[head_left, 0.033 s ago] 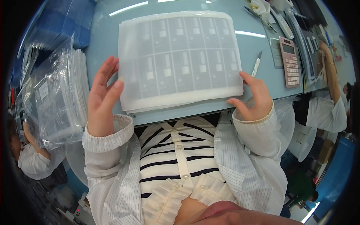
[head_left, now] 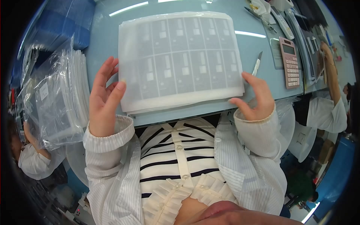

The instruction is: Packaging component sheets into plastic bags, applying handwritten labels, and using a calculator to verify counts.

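A stack of translucent white sheets lies on the pale blue tabletop in front of me. Two rows of grey rectangular panels show through its top layer, and its near edges are slightly uneven. At its left edge is my left hand, fingers apart, with the thumb tip just over the border. My right hand stands by the lower right corner, thumb and index finger spread, the index tip at the edge. Neither hand grips the stack. A craft knife lies just beyond my right hand.
Clear plastic bags with flat sheets are piled at the left, below blue bins. A pink calculator, a white cutter and folders lie at the right. Other people's arms show at both sides.
Both hands have shifted very slightly to the right. The stack lies almost exactly as before.
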The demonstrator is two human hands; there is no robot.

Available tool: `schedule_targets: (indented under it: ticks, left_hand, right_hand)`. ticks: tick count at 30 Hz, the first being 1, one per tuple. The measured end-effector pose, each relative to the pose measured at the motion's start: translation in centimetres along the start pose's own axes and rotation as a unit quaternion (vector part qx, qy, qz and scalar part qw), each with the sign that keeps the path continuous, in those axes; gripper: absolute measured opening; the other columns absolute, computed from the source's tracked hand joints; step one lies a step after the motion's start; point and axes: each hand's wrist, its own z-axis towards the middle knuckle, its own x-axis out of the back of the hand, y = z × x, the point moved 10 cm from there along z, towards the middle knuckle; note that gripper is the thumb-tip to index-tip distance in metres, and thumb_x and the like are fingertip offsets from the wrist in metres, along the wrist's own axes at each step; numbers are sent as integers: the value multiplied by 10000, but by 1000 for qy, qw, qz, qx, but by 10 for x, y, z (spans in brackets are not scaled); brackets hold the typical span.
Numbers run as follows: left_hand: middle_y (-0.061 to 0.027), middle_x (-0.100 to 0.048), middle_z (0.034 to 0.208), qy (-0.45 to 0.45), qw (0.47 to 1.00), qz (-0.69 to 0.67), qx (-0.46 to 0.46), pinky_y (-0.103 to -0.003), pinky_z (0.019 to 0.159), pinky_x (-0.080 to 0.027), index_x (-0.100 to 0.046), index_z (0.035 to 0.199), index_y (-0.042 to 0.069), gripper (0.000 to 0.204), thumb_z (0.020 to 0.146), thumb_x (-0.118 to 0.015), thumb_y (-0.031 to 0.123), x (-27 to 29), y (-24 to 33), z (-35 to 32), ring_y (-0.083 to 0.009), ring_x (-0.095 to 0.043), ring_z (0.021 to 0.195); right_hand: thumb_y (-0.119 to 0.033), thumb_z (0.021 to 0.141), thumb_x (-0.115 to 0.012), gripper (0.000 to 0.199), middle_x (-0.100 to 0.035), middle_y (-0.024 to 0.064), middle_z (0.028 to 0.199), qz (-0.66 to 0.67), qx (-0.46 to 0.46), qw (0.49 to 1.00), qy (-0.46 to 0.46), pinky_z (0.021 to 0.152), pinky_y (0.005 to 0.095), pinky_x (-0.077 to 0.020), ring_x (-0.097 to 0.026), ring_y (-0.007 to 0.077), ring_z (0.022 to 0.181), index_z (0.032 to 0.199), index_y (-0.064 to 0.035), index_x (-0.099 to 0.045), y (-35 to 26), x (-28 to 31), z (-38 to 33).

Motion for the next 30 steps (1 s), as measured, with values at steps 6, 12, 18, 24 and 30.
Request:
schedule_targets:
  ticks: [6,12,18,24,30]
  left_hand:
    - [-206,-473,1359,12,960,247,-134,-328,858,-465,-448,1357,-25,625,807,-718,94,-9,10,-12,-254,-544,1084]
    - [-206,-476,1354,-6,971,216,-100,-322,805,-488,-480,1336,-20,645,754,-743,71,-16,8,-22,-260,-568,1040]
    - [-198,-464,1368,-24,965,242,-101,-326,806,-493,-501,1330,7,654,733,-757,83,-18,10,-18,-269,-567,1057]
    - [-194,-517,1331,-9,965,237,-107,-320,763,-512,-606,1222,17,519,731,-763,83,-11,13,-15,-269,-593,1027]
    - [-196,-554,1294,19,955,256,-150,-309,721,-529,-661,1138,22,441,712,-772,46,-7,23,-17,-244,-612,983]
  right_hand:
    - [-187,762,-787,415,-618,117,981,-221,-65,968,104,678,311,-465,-584,213,802,1101,7,-648,57,30,-2]
    - [-153,826,-720,241,-602,80,861,-138,-124,978,97,571,277,-444,-536,165,619,1003,7,-687,86,21,14]
    - [-167,821,-734,259,-635,54,911,-211,-95,968,100,582,263,-448,-541,127,627,1038,-28,-705,114,46,44]
    - [-199,708,-833,534,-617,79,992,-1,-65,996,-56,647,248,-444,-537,141,759,1167,-4,-642,58,-7,54]
    - [-228,642,-869,683,-578,132,1128,-67,-51,995,-51,731,287,-463,-550,205,887,1215,26,-596,45,-13,47]
